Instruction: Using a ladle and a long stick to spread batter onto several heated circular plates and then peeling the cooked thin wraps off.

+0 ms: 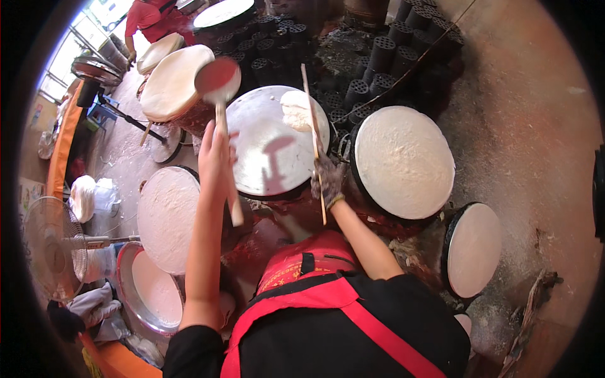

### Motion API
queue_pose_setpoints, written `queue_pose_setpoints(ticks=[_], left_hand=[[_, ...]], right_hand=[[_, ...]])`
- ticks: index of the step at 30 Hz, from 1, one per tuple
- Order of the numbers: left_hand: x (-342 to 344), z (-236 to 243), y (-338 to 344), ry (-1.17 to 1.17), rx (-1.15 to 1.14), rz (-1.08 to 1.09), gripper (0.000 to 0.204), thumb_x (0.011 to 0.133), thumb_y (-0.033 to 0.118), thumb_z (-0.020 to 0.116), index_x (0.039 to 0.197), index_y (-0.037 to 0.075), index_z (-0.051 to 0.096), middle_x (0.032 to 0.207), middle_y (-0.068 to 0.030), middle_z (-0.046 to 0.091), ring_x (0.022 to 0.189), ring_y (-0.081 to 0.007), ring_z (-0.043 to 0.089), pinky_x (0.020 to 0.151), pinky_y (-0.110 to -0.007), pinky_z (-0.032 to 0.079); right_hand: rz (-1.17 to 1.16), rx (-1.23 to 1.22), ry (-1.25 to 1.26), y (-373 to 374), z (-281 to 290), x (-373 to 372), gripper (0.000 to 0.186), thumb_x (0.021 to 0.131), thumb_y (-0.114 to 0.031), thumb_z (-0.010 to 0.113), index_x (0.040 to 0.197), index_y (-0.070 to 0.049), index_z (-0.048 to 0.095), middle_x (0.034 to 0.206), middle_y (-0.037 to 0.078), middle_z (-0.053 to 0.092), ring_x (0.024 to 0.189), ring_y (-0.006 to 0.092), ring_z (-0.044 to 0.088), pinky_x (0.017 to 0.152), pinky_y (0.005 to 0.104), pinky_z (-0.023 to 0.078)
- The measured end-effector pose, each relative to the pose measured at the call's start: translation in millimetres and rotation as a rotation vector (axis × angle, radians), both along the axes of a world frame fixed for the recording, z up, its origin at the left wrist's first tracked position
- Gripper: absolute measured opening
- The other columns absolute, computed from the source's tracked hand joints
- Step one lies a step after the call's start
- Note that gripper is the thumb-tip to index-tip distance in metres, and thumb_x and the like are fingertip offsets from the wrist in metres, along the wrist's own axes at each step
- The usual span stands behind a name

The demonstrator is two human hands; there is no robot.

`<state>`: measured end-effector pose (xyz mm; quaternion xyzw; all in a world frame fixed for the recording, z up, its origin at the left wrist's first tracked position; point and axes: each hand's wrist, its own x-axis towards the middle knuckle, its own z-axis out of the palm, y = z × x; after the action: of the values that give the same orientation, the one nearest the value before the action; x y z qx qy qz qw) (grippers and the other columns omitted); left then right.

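My bare left hand (214, 159) is closed round the wooden handle of a ladle (218, 82), whose round bowl is raised and shows red inside. In front of me lies a round griddle (258, 135), mostly bare and shiny, with the ladle's shadow on it. My right hand (329, 181), in a dark glove, grips a long, thin wooden stick (311, 116) that crosses the griddle's right side. Beside the stick, a small folded heap of pale dough or batter (294, 110) rests on the metal.
Batter-coated griddles stand right (404, 162), far right (474, 250) and left (167, 220). A basin of pale batter (154, 290) sits at lower left, near a fan (55, 249). Stacked pale flatbreads (176, 85) and black honeycomb briquettes (381, 57) lie beyond; a person in red (154, 22) stands far left.
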<state>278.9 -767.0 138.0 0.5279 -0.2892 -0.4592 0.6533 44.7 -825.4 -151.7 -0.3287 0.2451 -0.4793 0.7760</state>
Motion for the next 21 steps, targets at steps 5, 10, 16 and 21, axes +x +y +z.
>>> queue_pose_setpoints(ticks=[5,10,16,21], left_hand=[[11,-57,128,-0.149,0.328,0.101,0.021,0.085,0.024,0.06,0.093,0.006,0.065,0.069,0.0055,0.051,0.05,-0.0018,0.035,0.043,-0.017,0.027],[9,-69,193,-0.004,0.335,0.219,0.012,0.081,0.017,0.065,0.075,0.01,0.057,0.067,0.0062,0.049,0.053,-0.0009,0.037,0.044,-0.017,0.026],[21,-83,228,0.187,0.349,0.339,0.022,0.087,0.016,0.058,0.068,0.011,0.049,0.057,0.0074,0.037,0.045,-0.0018,0.03,0.04,-0.018,0.023],[33,-94,250,0.287,0.33,0.369,0.023,0.089,0.018,0.054,0.068,0.01,0.049,0.056,0.0066,0.038,0.044,-0.0026,0.03,0.039,-0.019,0.023]], right_hand=[[-0.462,0.077,0.446,88,79,68,0.039,0.085,-0.017,0.054,0.124,-0.01,0.049,0.068,-0.001,0.053,0.049,0.0088,0.045,0.044,0.0245,0.039],[-0.425,0.22,0.567,42,101,138,0.036,0.084,-0.013,0.054,0.118,-0.001,0.052,0.089,0.008,0.063,0.073,0.0169,0.059,0.068,0.0302,0.046],[-0.23,-0.209,0.785,-16,64,160,0.043,0.085,-0.017,0.058,0.126,-0.021,0.048,0.055,-0.004,0.04,0.036,0.0069,0.034,0.031,0.0246,0.029],[0.002,0.227,0.473,55,125,90,0.041,0.088,-0.007,0.045,0.128,-0.015,0.047,0.057,-0.004,0.044,0.036,0.0073,0.034,0.032,0.0219,0.03]])
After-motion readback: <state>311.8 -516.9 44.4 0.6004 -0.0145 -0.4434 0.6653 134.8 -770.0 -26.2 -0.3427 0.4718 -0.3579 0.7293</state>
